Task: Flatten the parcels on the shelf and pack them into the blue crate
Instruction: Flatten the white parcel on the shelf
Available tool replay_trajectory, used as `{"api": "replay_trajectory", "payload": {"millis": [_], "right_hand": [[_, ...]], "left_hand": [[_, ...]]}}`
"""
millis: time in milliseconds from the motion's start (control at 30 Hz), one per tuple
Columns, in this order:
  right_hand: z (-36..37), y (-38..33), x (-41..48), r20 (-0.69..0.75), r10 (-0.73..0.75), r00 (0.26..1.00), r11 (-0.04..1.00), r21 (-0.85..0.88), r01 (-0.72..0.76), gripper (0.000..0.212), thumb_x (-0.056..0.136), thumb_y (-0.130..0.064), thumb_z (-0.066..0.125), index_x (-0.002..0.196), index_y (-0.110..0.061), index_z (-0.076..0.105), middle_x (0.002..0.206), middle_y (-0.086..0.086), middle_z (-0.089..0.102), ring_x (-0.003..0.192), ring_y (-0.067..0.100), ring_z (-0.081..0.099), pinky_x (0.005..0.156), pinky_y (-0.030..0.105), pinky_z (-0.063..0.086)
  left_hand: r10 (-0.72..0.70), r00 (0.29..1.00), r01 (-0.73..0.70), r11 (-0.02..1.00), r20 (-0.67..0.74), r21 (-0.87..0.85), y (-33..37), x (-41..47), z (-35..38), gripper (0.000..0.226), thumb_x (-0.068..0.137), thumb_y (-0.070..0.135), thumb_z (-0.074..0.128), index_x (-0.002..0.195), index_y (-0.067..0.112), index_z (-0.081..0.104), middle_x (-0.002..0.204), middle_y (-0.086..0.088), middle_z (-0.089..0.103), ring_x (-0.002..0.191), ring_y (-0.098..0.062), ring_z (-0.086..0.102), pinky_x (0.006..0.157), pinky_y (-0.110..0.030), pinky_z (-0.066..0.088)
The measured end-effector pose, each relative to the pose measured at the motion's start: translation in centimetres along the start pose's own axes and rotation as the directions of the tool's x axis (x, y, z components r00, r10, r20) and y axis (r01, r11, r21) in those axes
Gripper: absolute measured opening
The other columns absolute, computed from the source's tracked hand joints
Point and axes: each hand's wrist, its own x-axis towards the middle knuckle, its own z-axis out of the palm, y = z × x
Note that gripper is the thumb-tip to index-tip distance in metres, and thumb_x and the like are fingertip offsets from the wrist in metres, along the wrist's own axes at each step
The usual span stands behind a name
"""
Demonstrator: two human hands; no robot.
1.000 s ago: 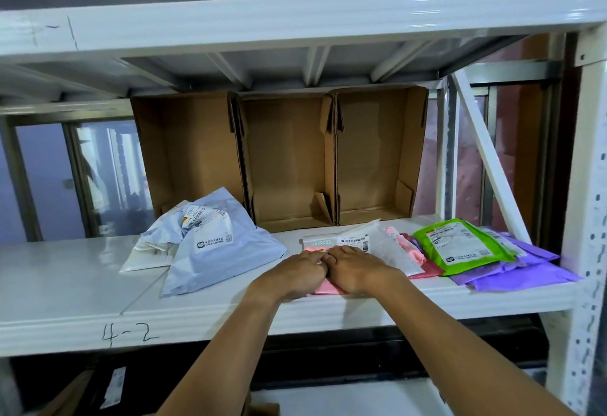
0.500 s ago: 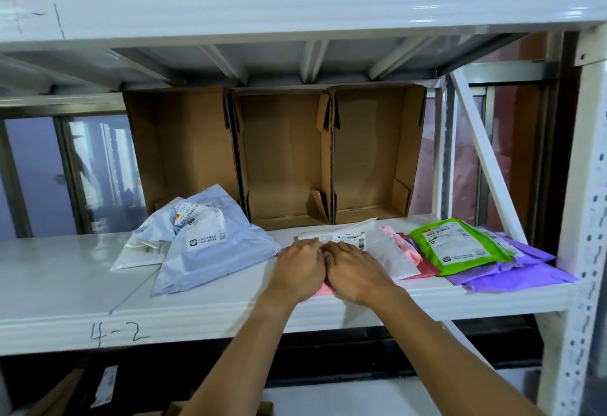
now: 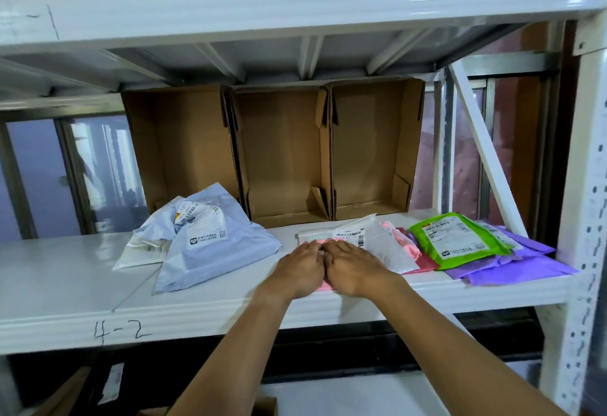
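At frame centre, a flat pink plastic parcel [image 3: 329, 285] is being pressed onto the white metal shelf [image 3: 65, 284] by the left hand [image 3: 300, 269] and right hand [image 3: 356, 267], fingers straight, nothing gripped. Fingers are being laid flatter than a second ago; flattening is judged ongoing.

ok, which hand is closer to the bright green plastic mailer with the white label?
Right. The right hand lies flat to the left of the bright green plastic mailer, across a white plastic parcel; the left hand sits beside it, farther left.
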Motion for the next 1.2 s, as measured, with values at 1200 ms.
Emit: {"api": "replay_trajectory", "payload": {"millis": [1200], "right_hand": [[-1.0, 0.3, 0.7, 0.039, 0.022, 0.999, 0.998, -0.057, -0.02, 0.048, 0.103, -0.03, 0.026, 0.146, -0.015, 0.042, 0.148, 0.007, 0.043, 0.137, 0.026, 0.035, 0.116, 0.048, 0.028]], "left_hand": [[-0.066, 0.996, 0.059, 0.992, 0.054, 0.11, 0.0, 0.3, -0.1, 0.058, 0.101, 0.042, 0.017, 0.147, 0.016, 0.041, 0.154, -0.004, 0.042, 0.138, -0.023, 0.041, 0.115, -0.041, 0.032]]}}
